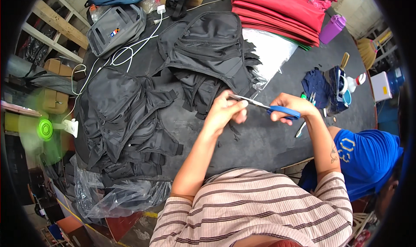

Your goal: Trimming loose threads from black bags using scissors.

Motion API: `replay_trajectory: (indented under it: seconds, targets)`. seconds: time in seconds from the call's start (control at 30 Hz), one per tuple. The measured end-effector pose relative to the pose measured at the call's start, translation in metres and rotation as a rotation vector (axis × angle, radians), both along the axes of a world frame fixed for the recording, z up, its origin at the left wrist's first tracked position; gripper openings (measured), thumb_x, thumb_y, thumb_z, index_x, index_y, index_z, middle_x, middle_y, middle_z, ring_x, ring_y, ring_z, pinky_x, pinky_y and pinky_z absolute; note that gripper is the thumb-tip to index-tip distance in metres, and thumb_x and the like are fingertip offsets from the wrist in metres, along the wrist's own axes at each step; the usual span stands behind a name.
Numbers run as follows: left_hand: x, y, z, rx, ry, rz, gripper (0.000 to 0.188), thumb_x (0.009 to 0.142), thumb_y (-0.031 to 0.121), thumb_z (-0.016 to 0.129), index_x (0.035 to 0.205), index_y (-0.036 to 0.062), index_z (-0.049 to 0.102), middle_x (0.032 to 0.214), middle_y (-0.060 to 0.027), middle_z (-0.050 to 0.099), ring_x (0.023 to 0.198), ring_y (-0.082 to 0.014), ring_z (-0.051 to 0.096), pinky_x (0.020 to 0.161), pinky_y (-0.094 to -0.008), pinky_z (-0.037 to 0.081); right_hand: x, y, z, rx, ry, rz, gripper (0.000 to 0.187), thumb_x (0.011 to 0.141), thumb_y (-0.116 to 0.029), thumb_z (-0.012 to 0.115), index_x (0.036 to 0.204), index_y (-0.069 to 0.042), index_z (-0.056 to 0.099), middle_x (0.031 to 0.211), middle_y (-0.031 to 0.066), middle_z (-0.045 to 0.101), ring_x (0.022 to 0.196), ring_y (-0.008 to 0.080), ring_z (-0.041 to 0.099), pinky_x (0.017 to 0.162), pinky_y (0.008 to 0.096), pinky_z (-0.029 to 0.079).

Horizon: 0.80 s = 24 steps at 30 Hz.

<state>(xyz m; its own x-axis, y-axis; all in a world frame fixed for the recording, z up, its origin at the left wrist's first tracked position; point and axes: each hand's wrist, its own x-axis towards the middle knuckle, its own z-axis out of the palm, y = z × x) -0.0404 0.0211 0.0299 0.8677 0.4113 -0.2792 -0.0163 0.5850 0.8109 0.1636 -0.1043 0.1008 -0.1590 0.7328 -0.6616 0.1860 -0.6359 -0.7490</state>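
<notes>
Blue-handled scissors (284,112) are held in my right hand (291,107), its fingers in the handles. The metal blades reach left across to my left hand (226,112), whose thumb and fingers close at the lower edge of a black backpack (210,37). Exactly what the left fingertips pinch is partly hidden by the fingers and blades. The backpack lies on a stack of similar black sewn pieces, with straps and flaps hanging toward me. To the left lies a second pile of black backpacks (115,93).
Folded red fabric (277,13) and white sheeting (271,52) lie at the back, near a purple bottle (333,29). A grey bag (117,30) and white cable (130,50) are back left. A green fan (45,129) stands left; a person in blue (368,160) sits right.
</notes>
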Motion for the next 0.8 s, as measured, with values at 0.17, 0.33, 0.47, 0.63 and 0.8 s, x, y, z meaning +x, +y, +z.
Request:
replay_trajectory:
  seconds: [0.17,0.33,0.47,0.63,0.8]
  targets:
    - [-0.02,0.063,0.072,1.318,0.209,0.544,0.012,0.079,0.004,0.057,0.088,0.0004,0.063,0.085,-0.0091,0.064,0.075,-0.0167,0.061,0.067,-0.0293,0.049,0.035,-0.049,-0.022,0.388,0.294,-0.17,0.054,0.069,-0.05,0.069,0.067,0.001,0.054,0.051,0.0058,0.052,0.039,0.0113,0.05,0.037,0.0219,0.039]
    - [-0.017,0.174,0.086,1.804,0.428,-0.155,0.048,0.066,0.004,0.066,0.112,0.0102,0.057,0.105,-0.0108,0.058,0.106,-0.0286,0.052,0.097,-0.04,0.034,0.005,-0.069,-0.034,0.323,0.22,-0.31,0.048,0.071,-0.044,0.07,0.075,0.001,0.056,0.058,0.0073,0.056,0.045,0.0122,0.053,0.039,0.023,0.043]
    - [0.001,0.15,0.116,2.249,0.305,0.245,0.021,0.066,0.014,0.067,0.081,0.0083,0.054,0.076,-0.0083,0.055,0.074,-0.0263,0.058,0.062,-0.0384,0.045,-0.006,-0.081,-0.04,0.378,0.21,-0.467,0.046,0.072,-0.042,0.07,0.076,0.001,0.056,0.058,0.0061,0.054,0.046,0.0121,0.053,0.041,0.0219,0.043]
    - [0.039,0.071,0.145,2.243,0.388,0.728,0.023,0.069,0.01,0.062,0.088,0.0071,0.049,0.073,-0.0101,0.053,0.07,-0.0273,0.056,0.063,-0.0379,0.043,-0.01,-0.088,-0.054,0.544,0.115,-0.73,0.048,0.08,-0.046,0.061,0.078,0.001,0.055,0.059,0.0071,0.053,0.048,0.0142,0.052,0.044,0.0234,0.041]
    - [0.055,0.09,0.066,2.147,0.531,0.575,0.02,0.067,0.007,0.061,0.083,0.0067,0.05,0.075,-0.011,0.054,0.072,-0.0273,0.057,0.064,-0.0373,0.043,-0.038,-0.066,-0.069,0.503,0.152,-0.765,0.051,0.083,-0.049,0.055,0.079,0.002,0.055,0.061,0.0074,0.053,0.05,0.0149,0.053,0.046,0.025,0.044]
